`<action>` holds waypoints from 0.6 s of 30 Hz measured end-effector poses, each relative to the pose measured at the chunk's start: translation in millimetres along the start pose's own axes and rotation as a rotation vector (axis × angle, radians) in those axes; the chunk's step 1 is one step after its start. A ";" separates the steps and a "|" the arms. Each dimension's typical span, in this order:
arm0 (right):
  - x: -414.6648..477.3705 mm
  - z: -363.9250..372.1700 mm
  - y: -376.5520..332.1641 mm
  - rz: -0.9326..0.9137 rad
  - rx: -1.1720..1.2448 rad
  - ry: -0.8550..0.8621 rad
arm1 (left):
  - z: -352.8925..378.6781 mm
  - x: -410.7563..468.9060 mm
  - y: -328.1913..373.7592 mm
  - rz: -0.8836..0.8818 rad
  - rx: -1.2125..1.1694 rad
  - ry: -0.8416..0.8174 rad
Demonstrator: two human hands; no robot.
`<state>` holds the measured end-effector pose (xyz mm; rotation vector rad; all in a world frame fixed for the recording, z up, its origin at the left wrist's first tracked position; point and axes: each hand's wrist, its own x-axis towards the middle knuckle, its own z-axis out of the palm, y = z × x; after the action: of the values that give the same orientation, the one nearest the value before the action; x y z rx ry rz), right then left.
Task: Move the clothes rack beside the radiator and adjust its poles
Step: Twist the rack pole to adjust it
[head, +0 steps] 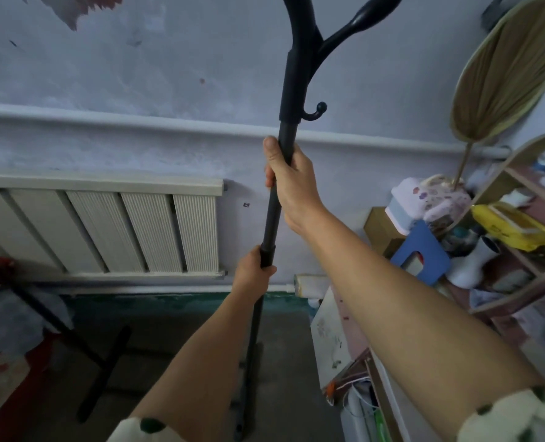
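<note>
The clothes rack's black pole (271,218) stands upright in the middle of the view, just right of the white radiator (111,231) on the wall. Curved hooks (319,110) branch off its upper sleeve. My right hand (291,183) is wrapped around the upper pole section below that sleeve. My left hand (253,271) grips the pole lower down, at the joint collar between two sections. The pole's foot is hidden behind my left forearm.
A black stand leg (105,371) slants across the floor at left, beside red-patterned fabric (0,362). To the right are a cluttered curved shelf (520,237), a blue stool (424,253), a woven fan (504,68) and a white board (328,336). A pipe (137,121) runs along the wall.
</note>
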<state>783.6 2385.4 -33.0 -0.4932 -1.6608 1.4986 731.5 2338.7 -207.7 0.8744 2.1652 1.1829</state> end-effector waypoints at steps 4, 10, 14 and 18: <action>21.0 -5.4 5.1 -0.005 0.000 0.022 | 3.9 21.0 7.5 0.026 -0.013 -0.049; 46.3 -3.8 14.1 -0.018 -0.030 -0.003 | -0.4 48.8 12.2 0.023 -0.043 -0.034; 62.8 -5.3 21.1 -0.016 -0.021 -0.011 | 0.7 65.0 13.7 0.025 -0.033 -0.021; 84.5 -10.7 26.4 -0.007 -0.033 -0.018 | 4.2 83.5 20.2 0.010 -0.013 -0.009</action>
<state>736.6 2461.2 -32.2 -0.4919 -1.7016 1.4768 685.3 2411.2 -203.3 0.8841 2.1467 1.1942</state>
